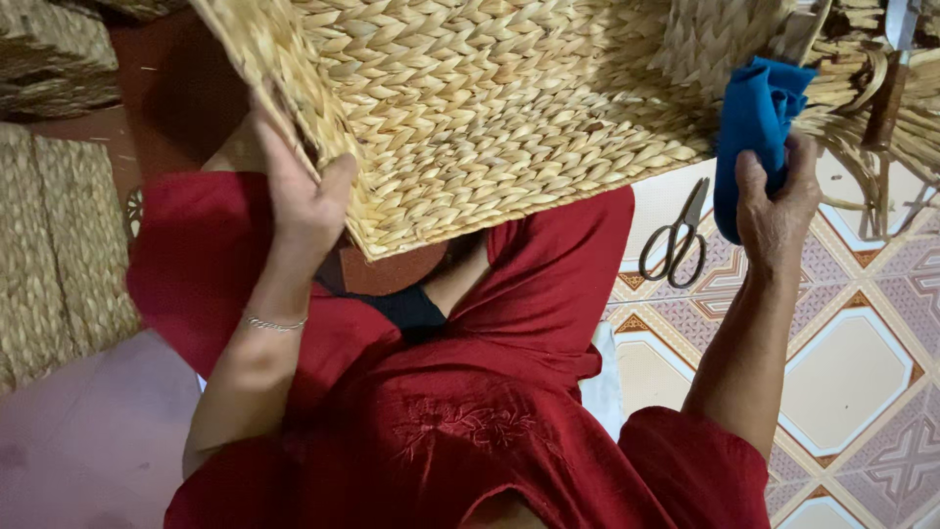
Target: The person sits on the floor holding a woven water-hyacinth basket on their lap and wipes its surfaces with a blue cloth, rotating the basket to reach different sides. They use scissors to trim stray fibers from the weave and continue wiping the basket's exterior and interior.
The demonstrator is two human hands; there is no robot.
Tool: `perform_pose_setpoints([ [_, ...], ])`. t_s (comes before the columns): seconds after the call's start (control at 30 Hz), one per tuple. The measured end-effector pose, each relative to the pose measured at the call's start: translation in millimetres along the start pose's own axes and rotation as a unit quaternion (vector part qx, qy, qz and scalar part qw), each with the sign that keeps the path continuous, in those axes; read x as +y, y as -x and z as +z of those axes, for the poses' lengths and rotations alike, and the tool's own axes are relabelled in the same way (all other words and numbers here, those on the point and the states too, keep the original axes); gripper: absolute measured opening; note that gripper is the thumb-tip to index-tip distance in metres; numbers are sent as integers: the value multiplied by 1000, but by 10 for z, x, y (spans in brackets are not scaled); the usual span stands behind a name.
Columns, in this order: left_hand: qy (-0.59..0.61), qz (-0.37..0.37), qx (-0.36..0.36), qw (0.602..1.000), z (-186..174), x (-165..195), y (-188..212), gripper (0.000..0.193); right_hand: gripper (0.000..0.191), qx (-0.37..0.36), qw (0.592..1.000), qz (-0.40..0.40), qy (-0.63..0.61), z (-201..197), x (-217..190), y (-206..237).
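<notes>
- Large woven straw-coloured basket point(499, 108), braided natural fibre, tilted over the person's lap; fills the top centre of view, lower corner pointing down at the red-clad legs.
- Left hand point(305, 191) clamped on the basket's left edge, thumb on the outer face, fingers hidden behind the rim. Thin silver bracelet point(274, 323) on that wrist.
- Right hand point(774, 201) closed around a bright blue cloth point(752, 127), which it presses against the basket's right side.
- Loose unwoven fibre ends point(862, 98) stick out at the basket's right, just past the cloth.
- Grey metal scissors point(678, 240) lie shut on the patterned tile floor point(852, 372), below the basket and just left of the right wrist.
- More woven straw pieces point(59, 245) stacked at far left.
</notes>
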State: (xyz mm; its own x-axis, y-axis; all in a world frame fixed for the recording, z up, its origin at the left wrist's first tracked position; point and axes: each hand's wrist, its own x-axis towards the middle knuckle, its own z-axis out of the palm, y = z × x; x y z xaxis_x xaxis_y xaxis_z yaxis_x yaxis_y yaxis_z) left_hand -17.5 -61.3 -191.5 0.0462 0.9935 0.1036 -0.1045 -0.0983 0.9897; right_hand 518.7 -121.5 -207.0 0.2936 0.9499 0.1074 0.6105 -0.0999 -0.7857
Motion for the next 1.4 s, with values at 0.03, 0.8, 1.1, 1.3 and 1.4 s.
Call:
perform_pose_setpoints([
  [0.03,-19,22,2,1000,42,-83,-17,86,34,0,1000,-12,5,19,-49,-12],
  [0.8,-203,37,36,978,-24,-394,199,86,38,-103,963,-194,155,1089,-1616,718],
  [1.1,-124,22,36,991,-26,-504,118,73,48,47,931,-159,327,779,-1122,427],
  [1.3,-120,14,44,992,22,-400,63,65,44,-141,949,-180,219,1831,-1944,1017],
  [1.4,-124,-16,49,991,57,-308,90,69,58,-169,926,-311,134,2063,-2311,1174],
])
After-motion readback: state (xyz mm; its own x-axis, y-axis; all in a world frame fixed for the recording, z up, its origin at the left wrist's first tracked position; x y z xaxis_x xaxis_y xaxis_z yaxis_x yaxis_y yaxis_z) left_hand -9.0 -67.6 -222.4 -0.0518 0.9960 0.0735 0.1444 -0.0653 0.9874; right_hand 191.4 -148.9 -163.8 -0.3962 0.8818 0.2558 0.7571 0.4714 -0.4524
